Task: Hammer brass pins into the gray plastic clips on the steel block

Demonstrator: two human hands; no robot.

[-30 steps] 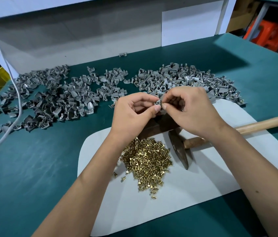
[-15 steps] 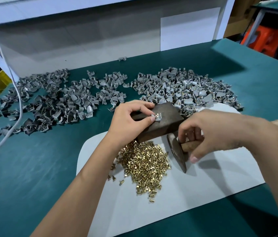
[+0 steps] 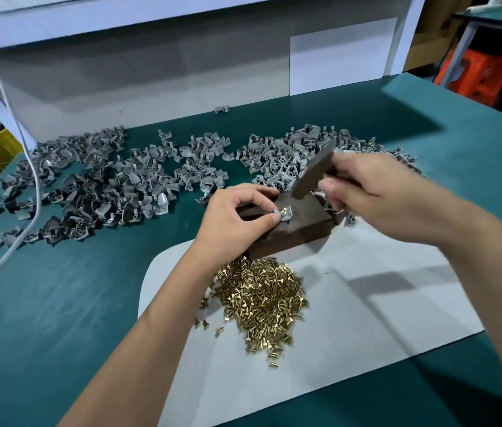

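Observation:
A dark steel block (image 3: 302, 226) lies on a white sheet (image 3: 367, 303). On its top sits a gray plastic clip (image 3: 283, 213) with a brass pin standing in it. My left hand (image 3: 237, 223) pinches that clip against the block with thumb and forefinger. My right hand (image 3: 376, 195) grips the hammer near its head; the hammer head (image 3: 313, 172) hangs raised and tilted just above the clip, blurred. The handle is hidden behind my hand. A heap of brass pins (image 3: 262, 303) lies on the sheet in front of the block.
Gray clips lie in piles on the green table: a large spread at the left (image 3: 89, 189) and another behind the block (image 3: 289, 152). A white cable (image 3: 35, 204) runs down the left side. A white partition stands behind; an orange stool (image 3: 474, 75) is at far right.
My right hand left the clip, took the hammer off the sheet and lifted its head above the block. My left hand set the clip with its pin on the block.

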